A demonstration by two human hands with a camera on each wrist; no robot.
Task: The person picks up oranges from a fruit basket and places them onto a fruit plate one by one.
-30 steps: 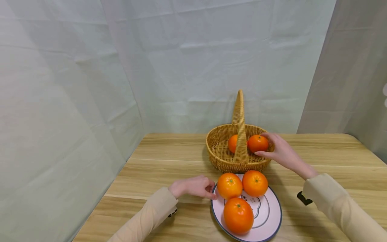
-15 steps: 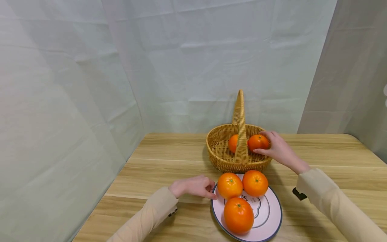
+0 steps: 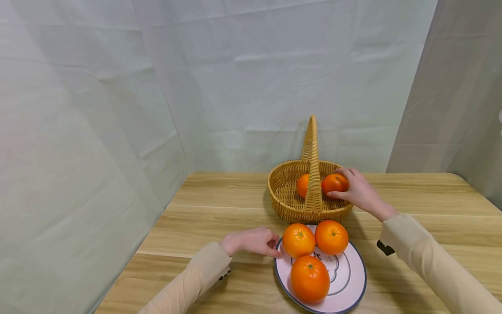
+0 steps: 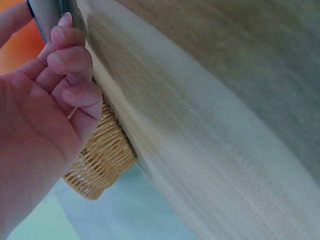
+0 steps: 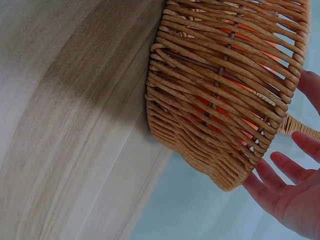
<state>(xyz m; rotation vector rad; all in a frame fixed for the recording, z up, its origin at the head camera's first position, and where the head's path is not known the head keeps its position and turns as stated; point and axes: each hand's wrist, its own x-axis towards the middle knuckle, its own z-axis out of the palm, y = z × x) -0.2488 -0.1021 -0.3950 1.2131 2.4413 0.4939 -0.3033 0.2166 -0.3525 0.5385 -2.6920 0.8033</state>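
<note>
A pink-white plate (image 3: 351, 270) with a dark blue rim holds three oranges, among them a large front orange (image 3: 310, 280). My left hand (image 3: 255, 241) pinches its left rim, thumb above and curled fingers at the edge; the left wrist view shows the plate's edge (image 4: 46, 17) between them. Behind stands a wicker basket (image 3: 288, 212) with two oranges inside. Over its right side my right hand (image 3: 361, 192) spreads thumb and fingers around the right-hand orange (image 3: 334, 185). In the right wrist view the loosely extended fingers (image 5: 287, 167) show above the basket's rim.
The basket's tall handle (image 3: 312, 161) arches up and partly covers the left orange (image 3: 302, 185) inside. Plate and basket stand close together on a wooden table (image 3: 219, 205). A pale cloth backdrop (image 3: 251, 87) hangs behind the table.
My right hand has shifted slightly left and away from me, its thumb now overlapping the orange in the basket. The left hand and plate stay in place.
</note>
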